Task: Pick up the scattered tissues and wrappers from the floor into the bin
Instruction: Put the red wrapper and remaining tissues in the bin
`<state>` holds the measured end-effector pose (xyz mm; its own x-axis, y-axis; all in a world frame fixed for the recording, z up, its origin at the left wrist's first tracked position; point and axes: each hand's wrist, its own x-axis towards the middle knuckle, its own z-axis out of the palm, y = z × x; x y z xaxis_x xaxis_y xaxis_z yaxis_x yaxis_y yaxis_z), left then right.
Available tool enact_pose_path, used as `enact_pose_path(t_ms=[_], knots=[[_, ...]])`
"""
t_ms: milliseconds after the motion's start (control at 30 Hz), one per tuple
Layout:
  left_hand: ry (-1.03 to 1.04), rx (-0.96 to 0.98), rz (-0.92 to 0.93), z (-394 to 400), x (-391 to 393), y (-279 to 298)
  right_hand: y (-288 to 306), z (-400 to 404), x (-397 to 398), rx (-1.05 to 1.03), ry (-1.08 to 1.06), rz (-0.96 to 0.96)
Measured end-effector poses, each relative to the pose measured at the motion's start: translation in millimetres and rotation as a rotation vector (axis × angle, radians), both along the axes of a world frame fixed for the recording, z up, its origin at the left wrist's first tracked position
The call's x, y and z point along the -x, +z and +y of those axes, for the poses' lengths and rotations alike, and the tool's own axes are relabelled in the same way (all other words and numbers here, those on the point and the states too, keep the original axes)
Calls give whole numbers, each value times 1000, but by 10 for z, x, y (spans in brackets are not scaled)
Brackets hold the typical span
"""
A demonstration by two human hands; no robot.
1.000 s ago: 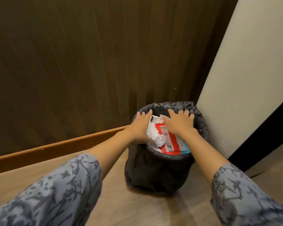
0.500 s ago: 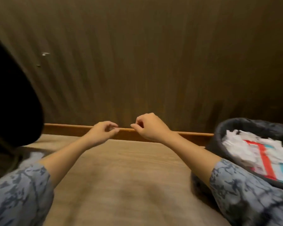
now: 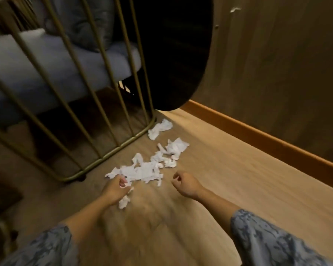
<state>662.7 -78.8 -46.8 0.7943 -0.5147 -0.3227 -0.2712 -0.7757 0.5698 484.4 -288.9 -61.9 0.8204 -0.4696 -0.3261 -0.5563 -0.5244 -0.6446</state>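
Several crumpled white tissues lie scattered on the wooden floor: a long flat pile (image 3: 142, 170), a piece further off (image 3: 176, 147), one by the chair's foot (image 3: 159, 128), and a small scrap (image 3: 123, 203) under my left wrist. My left hand (image 3: 115, 187) hovers at the near edge of the flat pile with its fingers curled in; the tissues there still lie flat. My right hand (image 3: 186, 184) is just right of the pile, loosely curled and holding nothing. The bin is out of view.
A chair with a gold wire frame (image 3: 112, 152) and grey cushion (image 3: 46, 73) stands at the left, its base ring right beside the tissues. A dark round tabletop (image 3: 173, 54) hangs above. A wooden skirting board (image 3: 258, 137) and brown wall run along the right.
My view has swung left from the bin, which has left the frame, to the chair and the scattered tissues. Both hands have come down to the tissue pile.
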Motion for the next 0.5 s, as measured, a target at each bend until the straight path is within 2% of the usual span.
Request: enact_pose_path(t_ms=[67, 167, 333, 500], knots=[[34, -79, 78, 282, -1, -176, -239, 169, -99, 36, 99, 106], [85, -210, 36, 547, -17, -425, -485, 288, -219, 95, 150, 168], [171, -73, 48, 587, -83, -828, -719, 238, -519, 243, 99, 92], [12, 126, -69, 134, -383, -1114, -856, -178, -1006, 295, -19, 34]])
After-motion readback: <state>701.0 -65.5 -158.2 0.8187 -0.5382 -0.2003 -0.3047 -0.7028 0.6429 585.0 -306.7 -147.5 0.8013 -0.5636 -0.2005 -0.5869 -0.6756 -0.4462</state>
